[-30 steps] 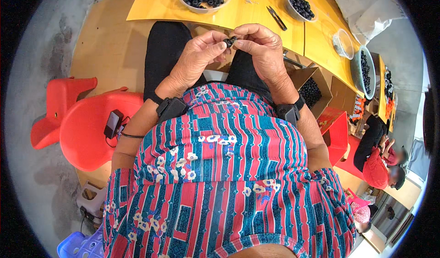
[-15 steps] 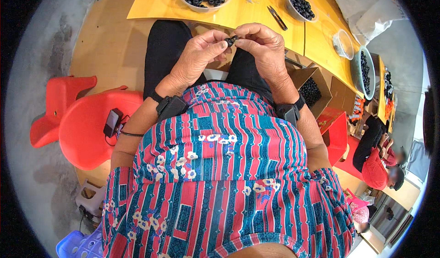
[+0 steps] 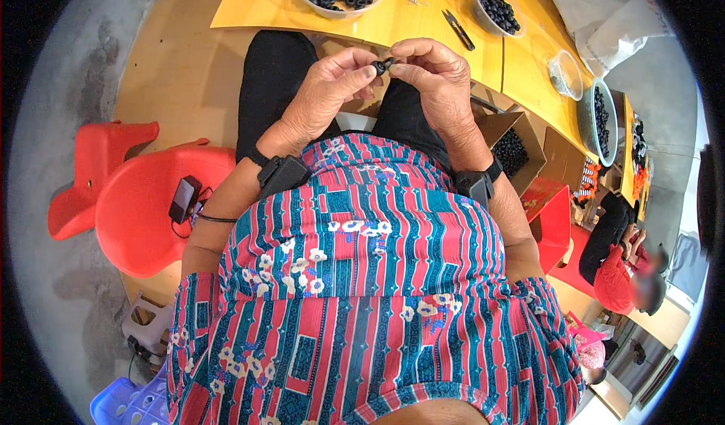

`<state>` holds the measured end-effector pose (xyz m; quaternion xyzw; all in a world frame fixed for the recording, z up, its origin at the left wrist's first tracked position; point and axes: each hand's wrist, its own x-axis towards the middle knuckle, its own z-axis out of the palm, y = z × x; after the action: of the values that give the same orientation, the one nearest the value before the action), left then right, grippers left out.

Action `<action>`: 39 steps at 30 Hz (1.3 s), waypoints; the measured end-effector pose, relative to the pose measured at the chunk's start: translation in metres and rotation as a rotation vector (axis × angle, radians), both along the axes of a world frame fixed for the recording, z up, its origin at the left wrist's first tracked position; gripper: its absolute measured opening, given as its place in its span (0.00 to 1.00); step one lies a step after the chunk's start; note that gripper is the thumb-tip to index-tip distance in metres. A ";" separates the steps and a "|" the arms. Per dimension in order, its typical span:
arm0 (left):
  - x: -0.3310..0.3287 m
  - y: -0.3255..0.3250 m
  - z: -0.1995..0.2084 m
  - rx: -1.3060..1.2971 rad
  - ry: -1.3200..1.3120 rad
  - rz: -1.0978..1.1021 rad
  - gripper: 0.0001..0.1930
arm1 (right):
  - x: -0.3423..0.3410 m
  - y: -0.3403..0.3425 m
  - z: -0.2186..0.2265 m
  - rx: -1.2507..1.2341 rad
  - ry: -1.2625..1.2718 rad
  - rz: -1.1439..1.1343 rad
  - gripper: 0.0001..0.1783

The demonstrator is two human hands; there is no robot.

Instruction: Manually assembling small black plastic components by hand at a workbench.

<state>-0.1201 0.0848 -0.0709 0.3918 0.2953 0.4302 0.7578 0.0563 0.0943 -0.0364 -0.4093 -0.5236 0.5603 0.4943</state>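
Above my lap, at the table's near edge, both hands meet at a small black ring-shaped piece [image 3: 380,68]. My left hand [image 3: 340,85] pinches it between thumb and fingertips. My right hand [image 3: 432,75] is closed in a pinch at its right side, on a small dark part whose kind I cannot make out. On the yellow table [image 3: 408,23] a clear plastic bowl [image 3: 341,15] holds several black rings. Further right stands another clear bowl [image 3: 483,21] with black pieces. Small black-handled snips [image 3: 458,30] lie between the bowls, near scattered tiny silvery bits [image 3: 414,2].
To the right are a clear tub [image 3: 565,74], a pale green basin [image 3: 610,153] of black pieces and an open cardboard box [image 3: 535,149] beneath the table. A red chair [image 3: 132,217] stands at left. People [image 3: 615,281] sit far right.
The black piece has tilted slightly between my fingers, and my right fingertips have shifted a little to the right. My left hand stays nearly where it was.
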 end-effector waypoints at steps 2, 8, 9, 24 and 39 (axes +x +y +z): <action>0.000 0.000 0.001 0.005 0.006 0.002 0.10 | 0.000 0.000 -0.001 -0.004 0.013 0.004 0.11; -0.002 0.001 0.003 0.009 0.009 -0.008 0.11 | 0.001 0.002 0.000 0.021 -0.027 0.034 0.13; -0.002 0.001 0.003 0.009 0.009 -0.008 0.11 | 0.001 0.002 0.001 0.020 -0.024 0.033 0.12; -0.003 0.003 0.002 0.008 0.021 -0.002 0.10 | -0.001 0.002 0.009 0.060 -0.076 0.040 0.12; -0.003 0.005 -0.003 0.001 0.075 0.006 0.10 | -0.001 0.006 0.004 0.172 -0.188 0.041 0.10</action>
<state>-0.1233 0.0896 -0.0742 0.4072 0.3242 0.4175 0.7448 0.0552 0.1006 -0.0324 -0.4053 -0.6219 0.4824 0.4649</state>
